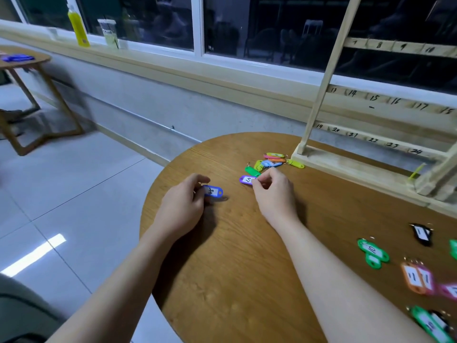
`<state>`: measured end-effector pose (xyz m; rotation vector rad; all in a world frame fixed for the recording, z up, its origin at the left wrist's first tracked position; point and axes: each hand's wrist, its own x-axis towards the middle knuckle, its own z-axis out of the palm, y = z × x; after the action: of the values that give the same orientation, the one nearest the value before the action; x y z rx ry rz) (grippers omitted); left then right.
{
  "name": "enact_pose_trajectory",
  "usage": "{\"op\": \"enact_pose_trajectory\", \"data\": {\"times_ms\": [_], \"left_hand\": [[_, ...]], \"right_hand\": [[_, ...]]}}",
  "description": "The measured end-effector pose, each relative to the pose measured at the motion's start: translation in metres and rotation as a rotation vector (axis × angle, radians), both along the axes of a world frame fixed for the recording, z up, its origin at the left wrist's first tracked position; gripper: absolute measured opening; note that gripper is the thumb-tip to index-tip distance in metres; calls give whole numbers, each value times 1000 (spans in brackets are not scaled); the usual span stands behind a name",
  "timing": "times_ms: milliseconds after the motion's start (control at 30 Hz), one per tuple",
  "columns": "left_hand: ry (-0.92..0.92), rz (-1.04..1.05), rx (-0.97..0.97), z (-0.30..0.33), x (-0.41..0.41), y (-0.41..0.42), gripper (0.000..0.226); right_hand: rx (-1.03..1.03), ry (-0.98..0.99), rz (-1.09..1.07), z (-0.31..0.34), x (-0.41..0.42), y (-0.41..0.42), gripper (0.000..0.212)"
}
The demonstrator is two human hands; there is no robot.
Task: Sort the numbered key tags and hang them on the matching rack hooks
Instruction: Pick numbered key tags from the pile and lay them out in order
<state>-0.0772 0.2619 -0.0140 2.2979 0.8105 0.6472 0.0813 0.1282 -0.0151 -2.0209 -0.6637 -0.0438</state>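
Currently your left hand [181, 204] pinches the blue tag [213, 191]; your right hand [273, 194] pinches the purple tag [247, 179]. Both tags sit mid-table [235, 268]; rack [371, 154] at 2 o'clock.

We are seeing a matt wood-grain table [235, 256], a pale bare-wood rack [319, 95], glossy plastic key tags [272, 160] and glossy floor tiles [74, 194].

Open wood on the surface [222, 268] between the forearms, easy passage there. Ahead, a heap of tags [272, 162] crowds the rack [358, 167] base; more tags [373, 253] scattered at the right edge block that side.
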Motion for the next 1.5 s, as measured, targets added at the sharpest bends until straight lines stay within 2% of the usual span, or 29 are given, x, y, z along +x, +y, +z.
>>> {"op": "enact_pose_trajectory", "data": {"times_ms": [167, 367, 500, 633, 800, 1033, 1300, 1500], "left_hand": [[-77, 55, -65, -2, 3, 1, 10], [-94, 51, -69, 7, -1, -4, 11], [-103, 48, -71, 19, -3, -11, 9], [-205, -14, -60, 48, 8, -51, 4], [-334, -382, -193, 87, 26, -164, 6], [-170, -915, -198, 112, 11, -322, 12], [72, -1213, -9, 97, -1, -426, 3], [186, -1300, 26, 75, 7, -467, 13]], "right_hand": [[-21, 34, -26, 1, 2, 1, 12], [63, 164, 24, 16, -5, -27, 15], [-2, 63, 62, 49, -2, -89, 18], [48, 5, -9, 76, -14, -190, 22], [177, 65, -151, 89, -54, -322, 20], [273, 111, -361, 91, -122, -450, 17], [277, 83, -489, 76, -174, -536, 12], [193, 137, -594, 51, -188, -574, 6]]}}
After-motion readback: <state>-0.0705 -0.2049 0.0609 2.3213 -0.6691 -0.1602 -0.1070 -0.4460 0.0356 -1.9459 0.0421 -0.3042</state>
